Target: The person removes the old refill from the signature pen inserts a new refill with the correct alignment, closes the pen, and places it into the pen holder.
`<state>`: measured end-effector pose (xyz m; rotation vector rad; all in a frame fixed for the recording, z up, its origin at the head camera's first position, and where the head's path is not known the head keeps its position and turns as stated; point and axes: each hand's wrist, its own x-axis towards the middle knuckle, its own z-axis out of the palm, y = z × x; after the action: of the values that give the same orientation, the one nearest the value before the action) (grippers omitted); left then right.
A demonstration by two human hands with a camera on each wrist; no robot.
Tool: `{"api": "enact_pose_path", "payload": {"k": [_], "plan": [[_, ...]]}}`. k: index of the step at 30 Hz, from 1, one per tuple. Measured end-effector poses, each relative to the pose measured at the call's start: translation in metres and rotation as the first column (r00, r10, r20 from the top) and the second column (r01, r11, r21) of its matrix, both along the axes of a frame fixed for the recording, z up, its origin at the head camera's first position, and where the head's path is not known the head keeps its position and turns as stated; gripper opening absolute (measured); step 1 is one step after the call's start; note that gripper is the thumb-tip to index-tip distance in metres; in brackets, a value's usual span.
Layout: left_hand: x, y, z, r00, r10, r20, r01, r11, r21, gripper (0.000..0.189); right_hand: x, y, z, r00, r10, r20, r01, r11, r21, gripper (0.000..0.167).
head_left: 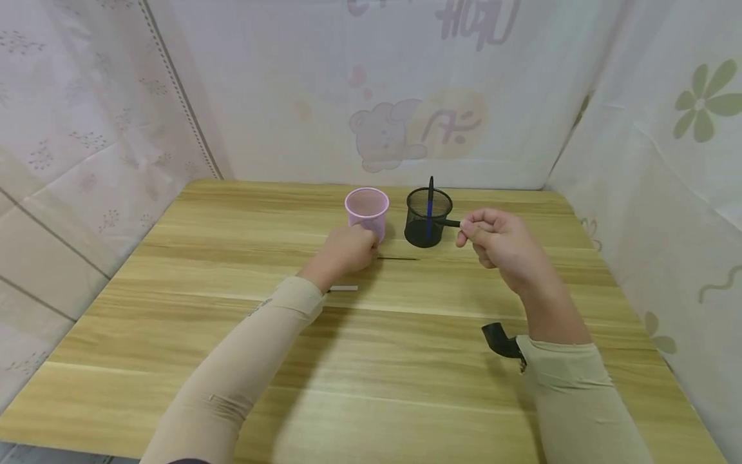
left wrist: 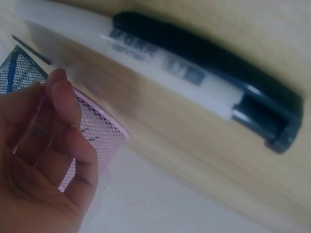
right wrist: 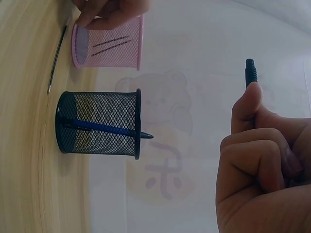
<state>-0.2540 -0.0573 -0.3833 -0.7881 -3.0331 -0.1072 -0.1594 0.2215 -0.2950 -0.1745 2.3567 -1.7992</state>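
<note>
Black pen barrel, pinched in the right hand, points toward the left edge of the table, while the thin refill runs roughly parallel to the far edge, nearest the left hand, whose grip I cannot tell.
</note>
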Motion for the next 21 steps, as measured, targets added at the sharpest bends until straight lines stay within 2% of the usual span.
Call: {"api": "enact_pose_path", "payload": {"k": [4,14,18,21], "plan": [[0.003,-0.001,0.007,1.0,0.01,-0.005,-0.01,0.999,0.034,0.022,-0.001,0.0,0.001,1.0,0.002,-0.002,-0.002,1.0,-0.005,0.024],[0.014,0.0,0.035,0.998,-0.007,-0.057,0.015,0.991,0.13,0.024,0.001,-0.002,0.002,1.0,-0.006,0.011,0.006,1.0,-0.019,0.027],[0.021,0.001,0.045,0.998,-0.006,-0.059,0.019,0.974,0.225,0.017,0.003,-0.003,0.002,1.0,-0.008,0.01,0.008,1.0,-0.013,0.026],[0.027,-0.001,0.054,0.999,0.016,-0.046,-0.001,0.95,0.311,0.018,0.004,-0.004,0.002,1.0,-0.004,0.008,0.004,1.0,-0.01,0.025]]}}
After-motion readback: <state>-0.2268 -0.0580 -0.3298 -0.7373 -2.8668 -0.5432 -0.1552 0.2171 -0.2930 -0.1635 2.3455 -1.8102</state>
